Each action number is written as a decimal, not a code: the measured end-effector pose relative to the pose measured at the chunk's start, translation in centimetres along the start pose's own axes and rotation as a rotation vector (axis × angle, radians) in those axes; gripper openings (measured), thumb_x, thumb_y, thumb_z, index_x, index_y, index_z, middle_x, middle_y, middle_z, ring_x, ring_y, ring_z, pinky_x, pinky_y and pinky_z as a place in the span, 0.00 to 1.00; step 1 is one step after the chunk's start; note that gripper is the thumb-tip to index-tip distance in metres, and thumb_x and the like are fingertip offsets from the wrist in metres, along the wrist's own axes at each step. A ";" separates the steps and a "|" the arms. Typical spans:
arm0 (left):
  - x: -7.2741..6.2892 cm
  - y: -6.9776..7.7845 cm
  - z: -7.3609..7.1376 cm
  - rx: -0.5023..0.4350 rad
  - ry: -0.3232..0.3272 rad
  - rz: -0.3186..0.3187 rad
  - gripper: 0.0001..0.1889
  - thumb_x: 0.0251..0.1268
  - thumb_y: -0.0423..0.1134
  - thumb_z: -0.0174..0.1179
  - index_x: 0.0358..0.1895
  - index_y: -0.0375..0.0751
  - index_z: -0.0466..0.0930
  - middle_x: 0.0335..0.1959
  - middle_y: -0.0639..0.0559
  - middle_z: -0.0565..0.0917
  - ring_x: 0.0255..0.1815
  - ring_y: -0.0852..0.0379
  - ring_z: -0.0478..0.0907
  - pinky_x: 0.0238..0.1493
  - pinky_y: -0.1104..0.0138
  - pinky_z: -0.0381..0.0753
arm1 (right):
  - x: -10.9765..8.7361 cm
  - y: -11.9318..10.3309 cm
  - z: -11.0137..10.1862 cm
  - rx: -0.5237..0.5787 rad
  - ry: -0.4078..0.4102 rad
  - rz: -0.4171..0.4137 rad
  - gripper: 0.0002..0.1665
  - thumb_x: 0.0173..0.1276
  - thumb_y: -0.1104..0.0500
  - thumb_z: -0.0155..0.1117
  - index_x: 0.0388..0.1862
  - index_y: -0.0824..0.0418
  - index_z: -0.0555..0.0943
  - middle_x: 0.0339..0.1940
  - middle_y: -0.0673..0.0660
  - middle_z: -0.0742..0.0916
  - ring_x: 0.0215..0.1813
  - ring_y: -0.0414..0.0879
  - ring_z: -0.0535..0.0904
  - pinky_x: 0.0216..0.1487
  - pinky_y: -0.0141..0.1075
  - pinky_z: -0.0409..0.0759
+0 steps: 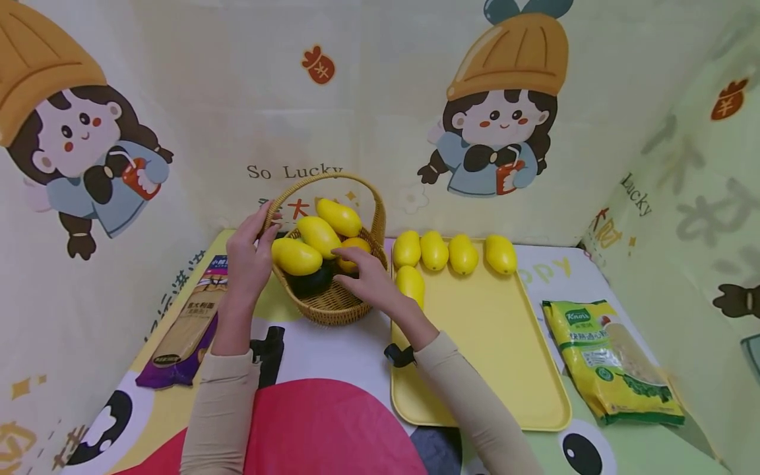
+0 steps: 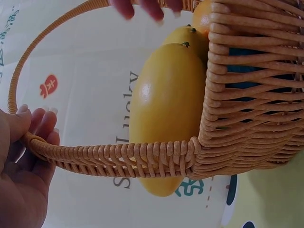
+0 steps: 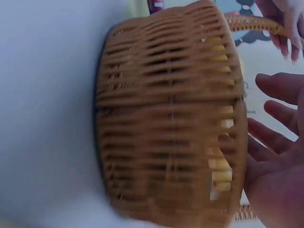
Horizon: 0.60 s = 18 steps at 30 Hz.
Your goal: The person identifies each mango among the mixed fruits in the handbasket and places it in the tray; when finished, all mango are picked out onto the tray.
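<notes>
A wicker basket [image 1: 332, 311] stands on the table left of centre. My left hand [image 1: 245, 256] pinches the left side of its arched handle [image 2: 114, 154] between thumb and fingers. Inside lie three yellow mangoes [image 1: 317, 236], an orange [image 1: 357, 245] and a dark, rounded thing [image 1: 311, 282], partly covered by the mangoes. Over the basket's right front rim reaches my right hand [image 1: 373, 282], fingers extended and thumb apart, its fingertips close by the orange. In the right wrist view, nothing shows between the spread fingers [image 3: 273, 126].
Right of the basket lies a yellow tray [image 1: 487, 369], with several mangoes [image 1: 435, 251] along its back and left edges. A yellow-green Knorr bag [image 1: 611, 363] lies farther right. On the left is a purple pasta pack [image 1: 187, 323]. Printed cloth walls [image 1: 380, 119] enclose the back and sides.
</notes>
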<state>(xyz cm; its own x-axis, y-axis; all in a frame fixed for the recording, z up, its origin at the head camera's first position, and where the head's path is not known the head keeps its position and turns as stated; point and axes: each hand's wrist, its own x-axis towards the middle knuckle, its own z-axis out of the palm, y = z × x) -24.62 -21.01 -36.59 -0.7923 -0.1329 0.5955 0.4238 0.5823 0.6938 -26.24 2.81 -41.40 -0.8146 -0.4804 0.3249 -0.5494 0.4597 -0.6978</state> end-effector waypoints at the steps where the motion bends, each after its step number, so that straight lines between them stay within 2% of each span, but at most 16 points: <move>1: 0.0 0.0 0.0 0.002 -0.001 -0.003 0.26 0.76 0.42 0.52 0.70 0.75 0.65 0.57 0.50 0.83 0.60 0.56 0.79 0.62 0.73 0.79 | 0.4 -0.2 0.3 -0.007 -0.002 0.000 0.30 0.69 0.56 0.67 0.69 0.54 0.74 0.68 0.53 0.79 0.67 0.49 0.75 0.66 0.46 0.79; 8: -0.2 -0.1 -0.1 -0.001 0.009 -0.004 0.25 0.76 0.42 0.52 0.70 0.75 0.65 0.57 0.50 0.83 0.59 0.57 0.79 0.62 0.68 0.80 | 2.7 -2.0 2.4 -0.120 0.013 0.020 0.31 0.69 0.52 0.67 0.70 0.50 0.72 0.71 0.50 0.76 0.72 0.45 0.70 0.74 0.41 0.71; 11: -0.2 -0.2 -0.1 0.006 0.008 -0.006 0.25 0.76 0.43 0.51 0.70 0.76 0.65 0.57 0.50 0.83 0.60 0.58 0.79 0.63 0.65 0.80 | 3.3 -2.5 3.1 -0.175 0.032 0.031 0.32 0.68 0.49 0.67 0.70 0.50 0.73 0.71 0.50 0.76 0.72 0.45 0.70 0.74 0.41 0.71; 18: -0.1 0.0 -0.1 0.005 0.005 0.003 0.24 0.76 0.44 0.51 0.70 0.75 0.65 0.57 0.50 0.83 0.60 0.57 0.79 0.63 0.67 0.80 | 4.0 -3.1 4.4 -0.377 0.034 -0.049 0.33 0.68 0.47 0.67 0.70 0.50 0.73 0.71 0.52 0.75 0.72 0.47 0.68 0.74 0.39 0.70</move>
<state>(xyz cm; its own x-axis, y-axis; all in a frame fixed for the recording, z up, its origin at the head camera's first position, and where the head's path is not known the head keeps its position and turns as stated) -24.49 -21.07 -36.64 -0.7888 -0.1345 0.5998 0.4244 0.5867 0.6897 -27.00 -3.82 -40.78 -0.7879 -0.4867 0.3773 -0.6125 0.6824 -0.3989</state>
